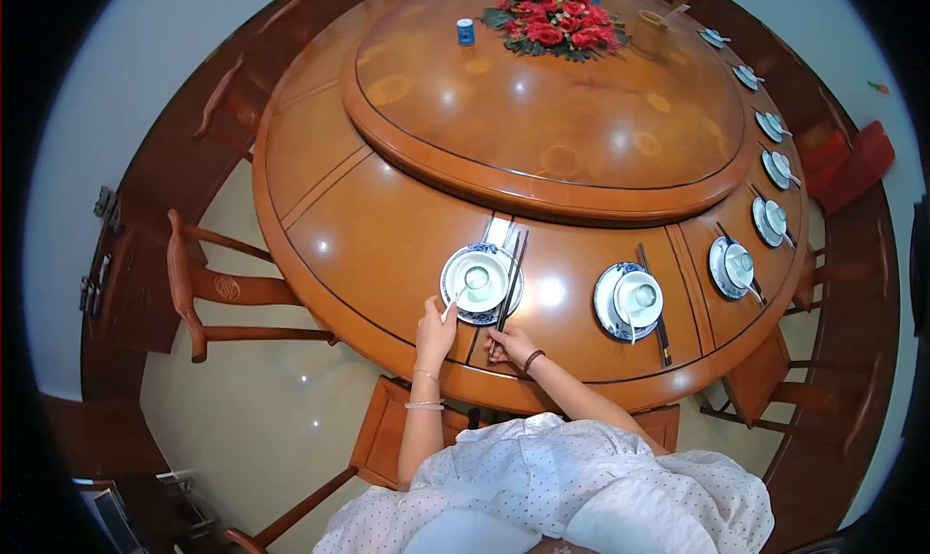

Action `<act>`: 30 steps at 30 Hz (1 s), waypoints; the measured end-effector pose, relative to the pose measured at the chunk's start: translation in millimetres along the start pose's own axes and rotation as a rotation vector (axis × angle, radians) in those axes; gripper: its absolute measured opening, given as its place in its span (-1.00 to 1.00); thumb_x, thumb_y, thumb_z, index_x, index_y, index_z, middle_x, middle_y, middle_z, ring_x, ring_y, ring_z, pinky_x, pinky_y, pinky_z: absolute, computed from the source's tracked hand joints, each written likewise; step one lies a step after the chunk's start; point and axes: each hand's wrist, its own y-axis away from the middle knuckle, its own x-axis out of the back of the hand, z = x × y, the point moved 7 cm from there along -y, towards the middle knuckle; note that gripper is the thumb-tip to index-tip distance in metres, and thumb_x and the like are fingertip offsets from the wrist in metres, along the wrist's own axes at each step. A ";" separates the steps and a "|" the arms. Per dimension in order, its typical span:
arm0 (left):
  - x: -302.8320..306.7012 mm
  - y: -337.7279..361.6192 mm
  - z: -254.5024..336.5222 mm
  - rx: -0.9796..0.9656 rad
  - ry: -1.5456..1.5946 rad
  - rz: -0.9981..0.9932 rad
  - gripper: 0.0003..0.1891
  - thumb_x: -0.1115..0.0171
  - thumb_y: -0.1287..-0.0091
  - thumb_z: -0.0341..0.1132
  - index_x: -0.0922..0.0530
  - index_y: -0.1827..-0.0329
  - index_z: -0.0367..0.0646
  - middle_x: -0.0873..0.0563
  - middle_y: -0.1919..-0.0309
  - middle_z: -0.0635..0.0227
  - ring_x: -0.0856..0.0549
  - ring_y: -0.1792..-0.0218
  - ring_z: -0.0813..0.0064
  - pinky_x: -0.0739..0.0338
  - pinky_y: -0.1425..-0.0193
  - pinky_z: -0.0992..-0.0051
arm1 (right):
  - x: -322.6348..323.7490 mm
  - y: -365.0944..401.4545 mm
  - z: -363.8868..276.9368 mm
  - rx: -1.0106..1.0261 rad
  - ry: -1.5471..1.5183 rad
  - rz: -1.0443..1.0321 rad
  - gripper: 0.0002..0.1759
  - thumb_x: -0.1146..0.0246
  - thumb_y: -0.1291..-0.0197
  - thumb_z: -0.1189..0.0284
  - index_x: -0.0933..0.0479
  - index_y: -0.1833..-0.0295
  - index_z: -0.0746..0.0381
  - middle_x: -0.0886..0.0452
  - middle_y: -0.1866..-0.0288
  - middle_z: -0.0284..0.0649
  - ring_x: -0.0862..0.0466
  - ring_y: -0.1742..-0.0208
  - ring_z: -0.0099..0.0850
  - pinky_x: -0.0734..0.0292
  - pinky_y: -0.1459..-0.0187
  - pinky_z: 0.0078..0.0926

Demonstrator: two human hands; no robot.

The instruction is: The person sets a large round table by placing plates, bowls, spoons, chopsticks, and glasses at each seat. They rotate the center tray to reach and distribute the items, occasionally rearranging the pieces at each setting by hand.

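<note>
My left hand (pixel 435 333) is closed at the near left edge of a place setting, its fingertips on the handle of a white spoon (pixel 450 307). That spoon leans in a white bowl (pixel 492 300), where a small clear glass (pixel 477 277) also sits. Under the bowl lies a blue-and-white plate (pixel 517 285). On the plate's right side, my right hand (pixel 511 346) pinches the near ends of a pair of dark chopsticks (pixel 510 292), which point away from me.
Another setting, with a plate (pixel 603 303) and chopsticks (pixel 655 307), stands to the right; several more follow the table edge. A raised turntable (pixel 542 138) carries red flowers (pixel 562 21) and a blue can (pixel 466 33). Wooden chairs (pixel 228 288) surround the round table (pixel 349 234).
</note>
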 end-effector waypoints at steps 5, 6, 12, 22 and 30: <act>-3.4 1.8 15.7 -0.034 -0.103 -0.088 -0.64 0.09 -0.33 -0.18 -0.48 0.30 -0.38 -0.58 0.38 -0.20 -0.55 0.27 -0.17 -0.40 0.19 0.07 | 17.0 29.9 -35.6 0.310 0.290 0.046 -0.79 0.04 -0.33 0.29 -0.31 0.29 0.19 -0.44 0.51 -0.40 -0.36 0.61 -0.64 -0.32 0.59 -0.70; -0.9 4.2 18.6 -0.036 -0.114 -0.066 -0.64 0.11 -0.34 -0.22 -0.49 0.38 -0.38 -0.57 0.40 -0.21 -0.55 0.29 -0.18 -0.40 0.20 0.06 | 22.0 39.7 -48.5 0.415 0.318 0.076 -0.80 0.06 -0.34 0.29 -0.29 0.28 0.18 -0.41 0.51 -0.41 -0.35 0.56 -0.66 -0.30 0.55 -0.72; 25.1 18.7 28.9 -0.036 -0.115 0.024 -0.70 0.10 -0.34 -0.26 -0.48 0.34 -0.34 -0.59 0.46 -0.13 -0.57 0.37 -0.10 -0.39 0.30 0.09 | 66.9 82.4 -148.1 0.496 0.838 0.341 -0.63 0.12 -0.32 0.17 -0.30 0.24 0.30 -0.52 0.49 0.02 -0.55 0.42 -0.11 -0.40 0.36 -0.24; -53.4 -80.3 135.9 -0.200 0.224 -0.078 -0.72 0.11 -0.37 -0.22 -0.46 0.24 -0.28 -0.51 0.67 0.01 -0.52 0.63 0.07 -0.30 0.54 0.24 | 127.4 39.8 -290.1 0.632 1.035 0.862 -0.50 0.09 -0.28 0.06 -0.38 0.32 0.34 -0.54 0.42 0.20 -0.54 0.28 0.13 -0.41 0.25 -0.03; -147.7 -181.2 226.5 -0.346 0.225 -0.193 -0.63 0.16 -0.38 -0.10 -0.41 0.27 -0.29 -0.58 0.48 -0.14 -0.56 0.39 -0.16 -0.38 0.34 0.06 | 166.6 -26.8 -361.6 0.549 1.264 1.128 -0.56 0.08 -0.28 0.26 -0.23 -0.18 0.29 -0.47 0.02 0.15 -0.61 0.32 0.01 -0.50 0.29 -0.05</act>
